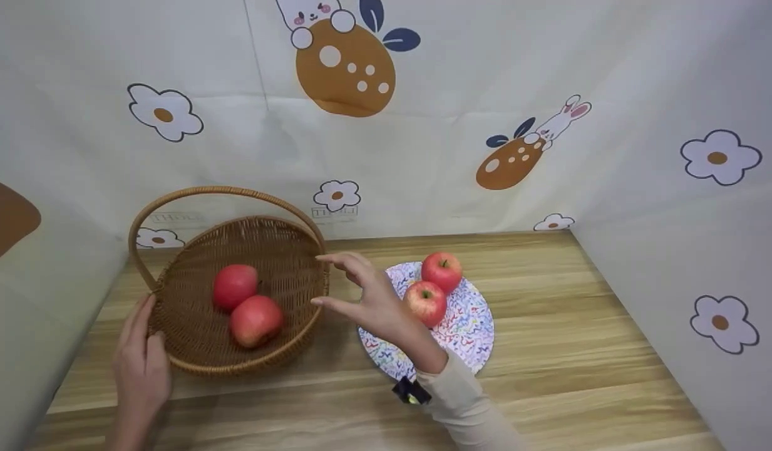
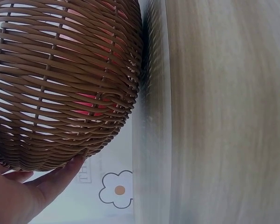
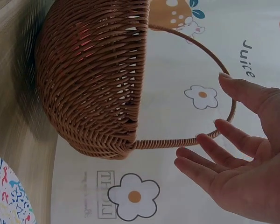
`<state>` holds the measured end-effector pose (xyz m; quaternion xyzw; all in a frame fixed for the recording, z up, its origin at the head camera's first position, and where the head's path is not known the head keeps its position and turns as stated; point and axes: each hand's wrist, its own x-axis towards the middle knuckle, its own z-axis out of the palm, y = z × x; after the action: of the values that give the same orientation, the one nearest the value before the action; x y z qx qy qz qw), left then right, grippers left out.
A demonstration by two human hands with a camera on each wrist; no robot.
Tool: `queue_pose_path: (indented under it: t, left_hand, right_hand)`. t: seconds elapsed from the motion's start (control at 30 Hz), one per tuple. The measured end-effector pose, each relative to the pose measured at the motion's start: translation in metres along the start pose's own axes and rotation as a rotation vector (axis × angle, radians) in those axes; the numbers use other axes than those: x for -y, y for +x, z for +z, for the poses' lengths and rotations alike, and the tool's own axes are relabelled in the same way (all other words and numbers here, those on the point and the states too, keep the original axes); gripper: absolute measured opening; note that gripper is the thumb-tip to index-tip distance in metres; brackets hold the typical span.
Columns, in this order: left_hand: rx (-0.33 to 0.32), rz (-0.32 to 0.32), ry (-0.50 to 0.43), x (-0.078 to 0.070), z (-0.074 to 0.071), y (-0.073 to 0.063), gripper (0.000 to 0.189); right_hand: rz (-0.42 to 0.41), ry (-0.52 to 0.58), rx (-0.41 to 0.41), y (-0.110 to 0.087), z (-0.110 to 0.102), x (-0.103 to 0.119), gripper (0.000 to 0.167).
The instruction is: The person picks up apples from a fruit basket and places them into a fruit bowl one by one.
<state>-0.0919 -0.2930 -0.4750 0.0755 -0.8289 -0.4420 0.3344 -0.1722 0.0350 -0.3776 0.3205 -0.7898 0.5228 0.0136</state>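
Observation:
A brown wicker basket (image 1: 285, 257) with a tall arched handle (image 1: 226, 190) stands on the left of the table. Inside it lie two red apples, one farther back (image 1: 235, 287) and one nearer (image 1: 257, 321). My left hand (image 1: 140, 363) touches the basket's left side; in the left wrist view its fingers (image 2: 60, 179) lie extended against the weave. At the basket's right rim my right hand (image 1: 373, 300) is spread, thumb and fingers apart with nothing between them. The right wrist view has this hand (image 3: 252, 168) beside the handle (image 3: 168, 143), fingers loosely extended.
To the right, a round plate with a colourful pattern (image 1: 470, 335) bears two red-yellow apples, one behind (image 1: 442, 272) and one in front (image 1: 425, 303). My right forearm passes over the plate's left part. A printed cloth (image 1: 423, 169) hangs behind and beside the wooden table (image 1: 567, 326).

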Motion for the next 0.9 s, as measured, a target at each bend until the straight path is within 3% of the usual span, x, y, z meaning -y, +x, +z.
queue_pose_path:
  t: [0.43, 0.9]
  left_hand:
    - [0.031, -0.042, 0.009, -0.002, -0.003, 0.0, 0.054]
    - [0.028, -0.029, -0.017, 0.0, -0.002, 0.0, 0.054]
  right_hand:
    - [-0.062, -0.014, 0.07, 0.017, 0.015, 0.002, 0.054]
    - [-0.102, -0.158, 0.181, 0.034, 0.028, 0.002, 0.049]
